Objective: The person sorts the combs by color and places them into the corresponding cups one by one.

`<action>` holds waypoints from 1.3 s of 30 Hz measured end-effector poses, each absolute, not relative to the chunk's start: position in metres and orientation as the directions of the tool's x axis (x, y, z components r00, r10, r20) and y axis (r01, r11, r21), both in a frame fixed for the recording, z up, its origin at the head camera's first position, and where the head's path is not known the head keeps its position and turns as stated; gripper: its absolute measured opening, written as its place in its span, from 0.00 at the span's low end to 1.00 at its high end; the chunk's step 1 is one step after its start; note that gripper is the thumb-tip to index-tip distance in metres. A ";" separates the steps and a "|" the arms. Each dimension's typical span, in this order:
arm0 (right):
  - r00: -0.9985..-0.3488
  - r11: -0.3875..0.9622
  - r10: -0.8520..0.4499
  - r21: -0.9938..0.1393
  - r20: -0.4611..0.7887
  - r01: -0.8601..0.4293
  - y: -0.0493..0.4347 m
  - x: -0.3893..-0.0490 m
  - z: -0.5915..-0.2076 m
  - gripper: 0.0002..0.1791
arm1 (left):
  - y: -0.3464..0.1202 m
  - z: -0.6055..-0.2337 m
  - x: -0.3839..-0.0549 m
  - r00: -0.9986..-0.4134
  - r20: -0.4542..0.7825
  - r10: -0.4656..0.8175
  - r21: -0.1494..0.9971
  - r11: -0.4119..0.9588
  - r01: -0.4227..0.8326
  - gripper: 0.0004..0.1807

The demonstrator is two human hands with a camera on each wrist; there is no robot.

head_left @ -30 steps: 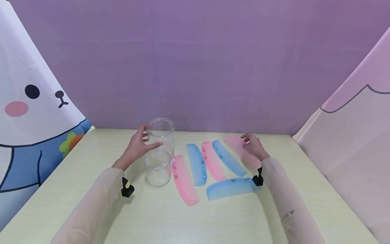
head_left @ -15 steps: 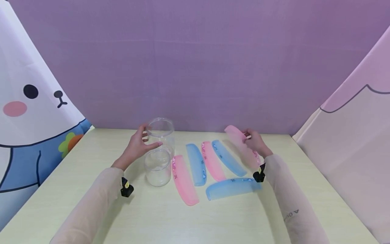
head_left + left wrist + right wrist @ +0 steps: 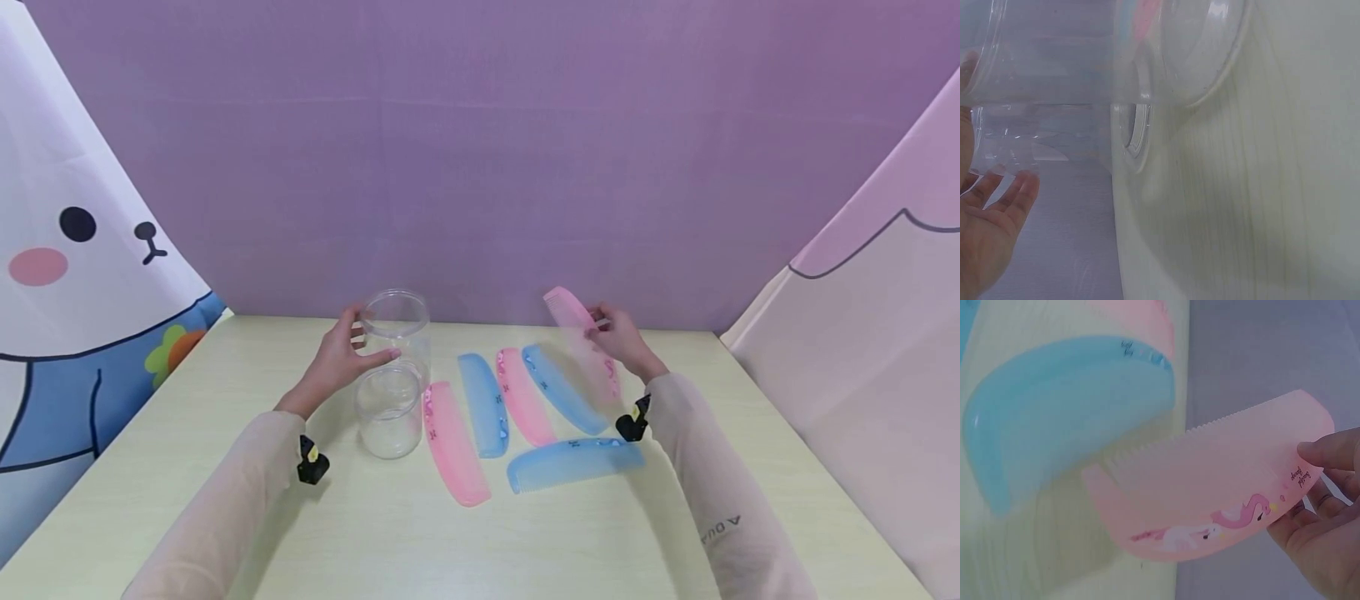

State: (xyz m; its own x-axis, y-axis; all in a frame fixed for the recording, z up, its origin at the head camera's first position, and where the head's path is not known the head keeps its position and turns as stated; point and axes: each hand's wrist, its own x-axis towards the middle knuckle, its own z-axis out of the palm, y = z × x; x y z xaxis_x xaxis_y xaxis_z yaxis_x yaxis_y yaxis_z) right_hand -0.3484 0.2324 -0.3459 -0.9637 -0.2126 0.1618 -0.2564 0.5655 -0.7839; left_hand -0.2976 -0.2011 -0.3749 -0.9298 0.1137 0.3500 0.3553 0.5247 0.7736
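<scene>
From the head view, we see the right hand [image 3: 622, 342] grasping a pink comb [image 3: 585, 350] raised at the table's far edge. The comb lies to that hand's left, tilted — its long axis runs from an upper end at the far left to a lower end at the near right. The left hand [image 3: 341, 358] is well apart from it, thumb and fingers around the far clear container [image 3: 408, 340], with the near clear container [image 3: 390, 425] just in front. Between the containers and the right hand, we find five more combs on the table [image 3: 375, 542], the slanting blue comb [image 3: 566, 389] nearest to the raised one. In the left wrist view, we make out the fingers [image 3: 1019, 194] against the far container's wall; their contact is only partly visible. In the right wrist view, we see the comb pinched by its printed back, thumb [image 3: 1329, 452] on the near face, teeth turned towards the blue comb — and we cannot tell whether its lower end touches the table.
</scene>
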 end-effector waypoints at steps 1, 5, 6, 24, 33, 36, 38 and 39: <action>-0.963 0.558 -0.211 -0.788 0.168 -0.259 0.229 -0.348 -0.344 0.20 | -0.201 -0.375 -0.298 -0.930 0.349 0.114 0.773 0.526 0.355 0.52; -0.962 0.519 -0.209 -0.813 0.178 -0.263 0.218 -0.344 -0.339 0.21 | -0.201 -0.374 -0.298 -0.933 0.341 0.114 0.773 0.531 0.348 0.52; -0.961 0.511 -0.209 -0.818 0.178 -0.263 0.215 -0.343 -0.338 0.21 | -0.201 -0.375 -0.298 -0.933 0.340 0.114 0.773 0.532 0.347 0.52; -0.939 0.331 -0.247 -0.890 0.239 -0.314 0.163 -0.338 -0.336 0.22 | -0.201 -0.374 -0.297 -0.941 0.320 0.107 0.779 0.536 0.326 0.53; -0.926 0.257 -0.269 -0.907 0.265 -0.335 0.133 -0.332 -0.335 0.22 | -0.201 -0.373 -0.297 -0.944 0.312 0.107 0.780 0.539 0.318 0.53; -0.923 0.245 -0.274 -0.908 0.271 -0.339 0.124 -0.330 -0.334 0.21 | -0.201 -0.373 -0.297 -0.944 0.312 0.106 0.779 0.540 0.318 0.53; -0.923 0.231 -0.275 -0.913 0.270 -0.336 0.117 -0.329 -0.332 0.22 | -0.201 -0.373 -0.297 -0.944 0.313 0.106 0.780 0.539 0.319 0.53; -0.923 0.228 -0.275 -0.914 0.269 -0.334 0.114 -0.328 -0.331 0.22 | -0.201 -0.373 -0.297 -0.944 0.313 0.106 0.779 0.540 0.319 0.53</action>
State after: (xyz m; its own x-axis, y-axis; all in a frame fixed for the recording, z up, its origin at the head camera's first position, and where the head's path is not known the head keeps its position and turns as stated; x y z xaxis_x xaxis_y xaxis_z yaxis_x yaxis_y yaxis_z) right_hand -0.3280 0.1137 -0.3313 -0.9231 -0.2752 0.2686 -0.3342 0.2283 -0.9144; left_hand -0.2966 -0.2010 -0.3732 -0.9436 0.1062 0.3135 0.3195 0.5399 0.7787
